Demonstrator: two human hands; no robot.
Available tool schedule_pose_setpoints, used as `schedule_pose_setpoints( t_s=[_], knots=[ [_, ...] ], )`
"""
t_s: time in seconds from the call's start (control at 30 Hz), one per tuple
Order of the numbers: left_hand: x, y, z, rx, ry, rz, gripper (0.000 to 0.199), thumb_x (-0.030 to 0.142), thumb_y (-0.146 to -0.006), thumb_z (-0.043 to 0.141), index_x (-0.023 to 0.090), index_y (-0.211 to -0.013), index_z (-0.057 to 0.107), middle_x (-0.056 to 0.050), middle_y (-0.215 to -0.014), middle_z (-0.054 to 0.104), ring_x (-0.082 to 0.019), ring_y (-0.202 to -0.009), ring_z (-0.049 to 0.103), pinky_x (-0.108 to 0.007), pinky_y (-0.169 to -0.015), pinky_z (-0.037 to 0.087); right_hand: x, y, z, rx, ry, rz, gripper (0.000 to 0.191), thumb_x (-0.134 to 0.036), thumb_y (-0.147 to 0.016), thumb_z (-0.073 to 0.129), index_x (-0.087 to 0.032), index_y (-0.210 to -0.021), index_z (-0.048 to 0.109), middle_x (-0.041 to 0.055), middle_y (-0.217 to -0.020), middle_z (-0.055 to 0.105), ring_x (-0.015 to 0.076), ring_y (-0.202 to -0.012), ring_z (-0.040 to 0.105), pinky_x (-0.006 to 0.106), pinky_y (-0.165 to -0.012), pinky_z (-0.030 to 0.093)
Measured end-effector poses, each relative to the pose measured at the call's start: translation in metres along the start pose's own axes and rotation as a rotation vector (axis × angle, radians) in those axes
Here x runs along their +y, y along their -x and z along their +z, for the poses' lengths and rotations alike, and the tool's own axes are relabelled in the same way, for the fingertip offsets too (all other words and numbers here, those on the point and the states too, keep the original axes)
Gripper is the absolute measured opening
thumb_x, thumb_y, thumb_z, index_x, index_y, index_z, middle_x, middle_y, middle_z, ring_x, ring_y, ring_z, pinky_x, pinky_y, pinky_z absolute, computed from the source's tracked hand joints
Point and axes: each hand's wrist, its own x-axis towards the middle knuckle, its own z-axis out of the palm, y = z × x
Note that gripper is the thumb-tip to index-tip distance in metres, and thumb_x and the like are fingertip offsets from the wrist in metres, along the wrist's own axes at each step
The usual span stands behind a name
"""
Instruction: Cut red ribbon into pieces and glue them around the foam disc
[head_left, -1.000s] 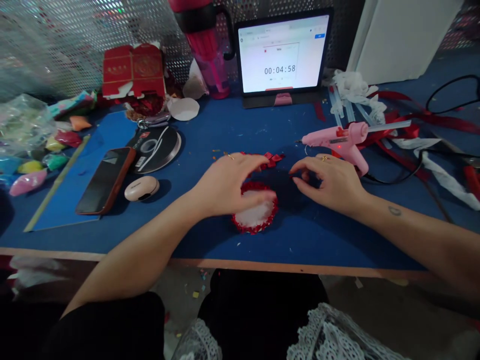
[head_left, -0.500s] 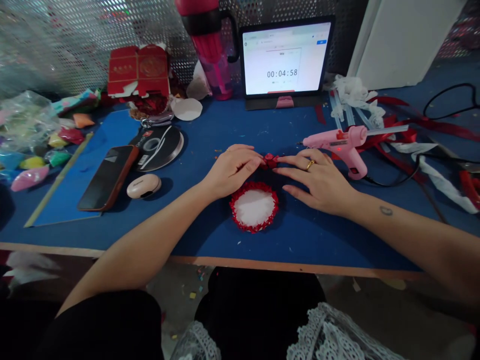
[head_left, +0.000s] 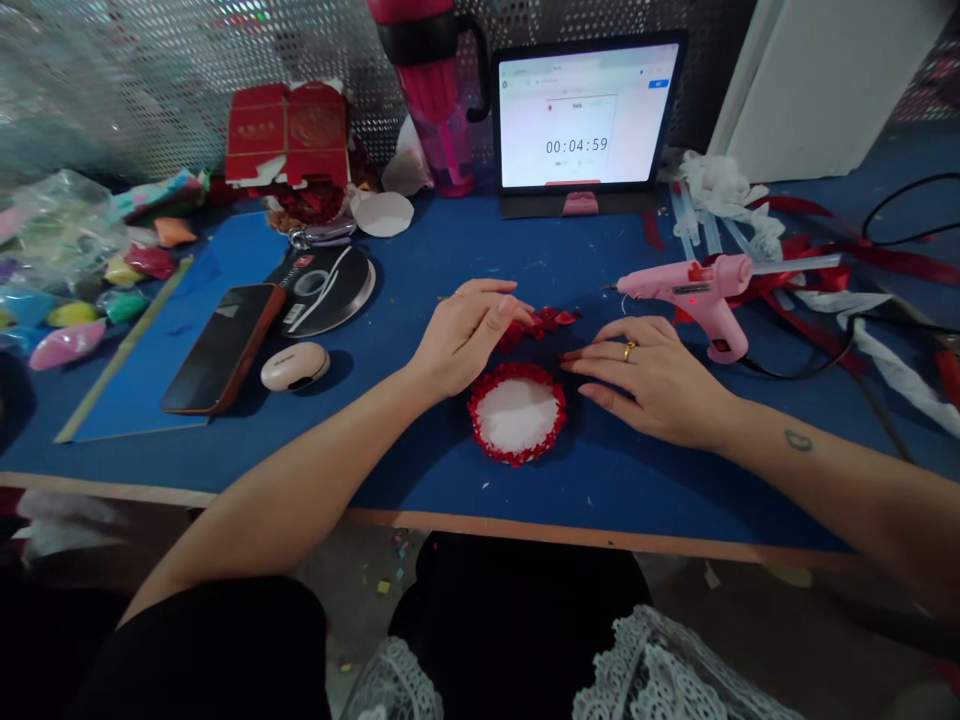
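Observation:
A round white disc (head_left: pixel 519 416) with a ruffled red ribbon rim (head_left: pixel 556 425) lies flat near the table's front edge. Just behind it is a loose pile of small red ribbon pieces (head_left: pixel 553 320). My left hand (head_left: pixel 466 338) reaches over the pile's left part, fingers stretched forward and thumb raised; its fingertips touch the pieces and partly hide them. To the right, my right hand (head_left: pixel 652 380), with a ring, hovers low with fingers spread. Something red shows at its fingertips, a nail or a scrap; I cannot tell which.
A pink glue gun (head_left: pixel 701 295) lies behind my right hand, its cord trailing right among red ribbons. At the back stand a tablet (head_left: pixel 589 120) showing a timer and a pink bottle (head_left: pixel 435 110). A ribbon spool (head_left: pixel 330 290), phone (head_left: pixel 223 347) and beige case (head_left: pixel 295 367) lie left.
My right hand has drawn back from the red pieces, which now show more spread out. My left hand stays at them, its thumb lifted. The timer went from 4:58 to 4:59.

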Motion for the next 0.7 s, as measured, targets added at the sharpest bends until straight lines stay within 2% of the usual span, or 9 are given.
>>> schedule_pose_setpoints(
  t_s=[0.07, 0.13, 0.23, 0.3, 0.4, 0.53, 0.63, 0.7],
  knots=[
    [0.006, 0.001, -0.002, 0.05, -0.011, 0.066, 0.043, 0.036, -0.1, 0.033, 0.019, -0.088, 0.07, -0.006, -0.096, 0.075, -0.019, -0.111, 0.061, -0.037, -0.097, 0.046, -0.001, 0.004, -0.005, 0.029, -0.013, -0.033, 0.027, -0.03, -0.096, 0.049, -0.018, -0.105, 0.071, 0.0037, -0.104, 0.075, 0.0233, -0.101, 0.057, 0.04, -0.085, 0.037],
    [0.015, 0.003, -0.003, 0.059, -0.045, 0.2, 0.039, 0.03, -0.099, 0.035, 0.018, -0.086, 0.069, -0.005, -0.09, 0.075, -0.017, -0.095, 0.065, -0.035, -0.09, 0.048, -0.001, 0.006, -0.01, 0.04, -0.02, -0.069, 0.025, -0.028, -0.095, 0.05, -0.019, -0.094, 0.073, 0.0013, -0.095, 0.076, 0.0226, -0.098, 0.059, 0.04, -0.085, 0.037],
    [0.032, 0.009, -0.001, -0.036, -0.133, 0.435, 0.03, 0.026, -0.096, 0.041, 0.017, -0.084, 0.067, -0.003, -0.085, 0.074, -0.014, -0.076, 0.063, -0.033, -0.083, 0.049, -0.002, 0.008, -0.016, 0.049, -0.023, -0.111, 0.024, -0.026, -0.094, 0.052, -0.021, -0.083, 0.073, -0.0008, -0.087, 0.077, 0.0209, -0.092, 0.061, 0.04, -0.083, 0.038],
    [0.043, 0.014, 0.002, -0.128, -0.23, 0.523, 0.027, 0.034, -0.093, 0.048, 0.016, -0.084, 0.066, -0.004, -0.088, 0.074, -0.016, -0.078, 0.061, -0.033, -0.08, 0.048, -0.003, 0.008, -0.019, 0.059, -0.021, -0.135, 0.024, -0.025, -0.094, 0.053, -0.021, -0.079, 0.072, -0.0012, -0.082, 0.076, 0.0204, -0.089, 0.062, 0.039, -0.081, 0.038],
    [0.055, 0.022, 0.009, -0.224, -0.384, 0.5, 0.038, 0.049, -0.09, 0.05, 0.014, -0.089, 0.067, -0.007, -0.1, 0.073, -0.023, -0.089, 0.059, -0.037, -0.078, 0.046, -0.003, 0.008, -0.02, 0.071, -0.001, -0.165, 0.023, -0.026, -0.092, 0.056, -0.02, -0.075, 0.07, -0.0017, -0.079, 0.075, 0.0208, -0.088, 0.062, 0.039, -0.08, 0.038],
    [0.058, 0.026, 0.013, -0.323, -0.465, 0.386, 0.058, 0.062, -0.09, 0.04, 0.01, -0.1, 0.065, -0.012, -0.111, 0.07, -0.029, -0.098, 0.055, -0.042, -0.079, 0.043, 0.0, 0.008, -0.02, 0.122, 0.039, -0.117, 0.022, -0.025, -0.091, 0.055, -0.021, -0.074, 0.069, -0.0012, -0.075, 0.073, 0.0191, -0.082, 0.06, 0.036, -0.076, 0.041],
    [0.056, 0.026, 0.014, -0.395, -0.472, 0.332, 0.065, 0.066, -0.089, 0.035, 0.009, -0.105, 0.063, -0.014, -0.116, 0.068, -0.031, -0.102, 0.053, -0.043, -0.08, 0.04, 0.001, 0.008, -0.027, 0.238, 0.046, -0.04, 0.027, -0.025, -0.089, 0.056, -0.019, -0.064, 0.063, 0.0004, -0.058, 0.064, 0.0151, -0.062, 0.056, 0.03, -0.062, 0.042],
    [0.055, 0.026, 0.015, -0.425, -0.445, 0.319, 0.068, 0.067, -0.09, 0.033, 0.009, -0.107, 0.062, -0.014, -0.118, 0.067, -0.031, -0.104, 0.052, -0.043, -0.082, 0.039, 0.001, 0.008, -0.038, 0.316, 0.041, 0.023, 0.032, -0.026, -0.087, 0.058, -0.019, -0.056, 0.056, -0.0012, -0.049, 0.054, 0.0109, -0.049, 0.049, 0.026, -0.052, 0.038]
  ],
)
